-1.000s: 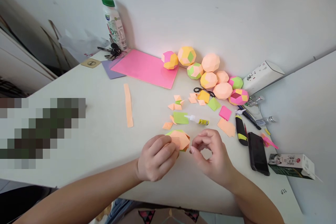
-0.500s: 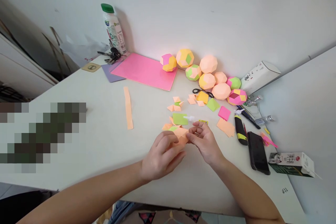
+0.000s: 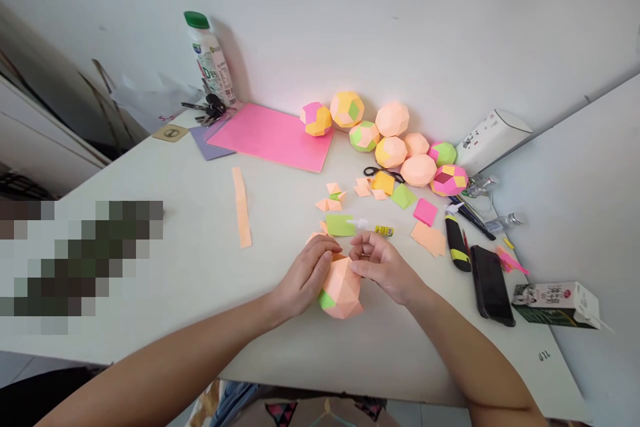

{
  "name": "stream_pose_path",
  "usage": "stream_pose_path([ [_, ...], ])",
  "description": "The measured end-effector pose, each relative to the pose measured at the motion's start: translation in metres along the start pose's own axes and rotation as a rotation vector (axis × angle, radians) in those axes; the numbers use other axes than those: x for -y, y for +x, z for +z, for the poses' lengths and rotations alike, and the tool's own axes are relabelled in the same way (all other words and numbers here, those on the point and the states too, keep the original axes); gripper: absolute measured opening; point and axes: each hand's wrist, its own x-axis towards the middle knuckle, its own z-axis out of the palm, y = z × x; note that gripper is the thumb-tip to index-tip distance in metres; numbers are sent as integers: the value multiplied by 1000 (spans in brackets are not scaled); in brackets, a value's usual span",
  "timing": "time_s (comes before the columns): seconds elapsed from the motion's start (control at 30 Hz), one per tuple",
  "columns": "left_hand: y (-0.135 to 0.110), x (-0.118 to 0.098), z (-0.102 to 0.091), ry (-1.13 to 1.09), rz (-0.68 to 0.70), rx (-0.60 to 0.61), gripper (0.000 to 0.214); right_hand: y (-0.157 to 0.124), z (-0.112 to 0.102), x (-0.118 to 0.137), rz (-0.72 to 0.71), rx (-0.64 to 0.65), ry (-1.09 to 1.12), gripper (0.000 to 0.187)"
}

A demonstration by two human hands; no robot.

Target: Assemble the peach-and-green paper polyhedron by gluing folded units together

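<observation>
Between my hands is a partly closed paper ball (image 3: 343,290) made of peach facets with one green facet; a gap shows at its top. My left hand (image 3: 307,273) grips its upper left side, fingers over the rim. My right hand (image 3: 383,265) pinches the rim at the upper right with thumb and fingers. Just beyond lie a green paper rectangle (image 3: 339,225) and a small glue bottle (image 3: 384,231) with a white nozzle. Folded peach and green paper pieces (image 3: 331,197) lie farther back.
Several finished paper balls (image 3: 393,120) sit along the wall by black scissors (image 3: 383,173). A pink sheet (image 3: 275,137) and a peach strip (image 3: 241,207) lie left. At right are a phone (image 3: 491,285), a milk carton (image 3: 556,305) and a white box (image 3: 495,140).
The paper ball has been turned, so its faceted outside and green facet now show below my hands. My left hand has shifted up to its rim.
</observation>
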Motion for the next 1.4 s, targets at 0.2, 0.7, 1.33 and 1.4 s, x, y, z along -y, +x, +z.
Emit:
stream_pose_path([
  [0.2, -4, -2, 1, 12, 4, 22, 31, -2, 2, -3, 72, 45, 17, 33],
  [0.7, -4, -8, -2, -193, -312, 42, 39, -6, 2, 4, -56, -72, 8, 22],
  [1.33, -9, 1, 4, -161, -216, 105, 49, -6, 10, -3, -44, -23, -55, 21],
  [1.4, -9, 0, 4, -173, -238, 115, 51, -6, 9, -3, -44, -20, -58, 21],
])
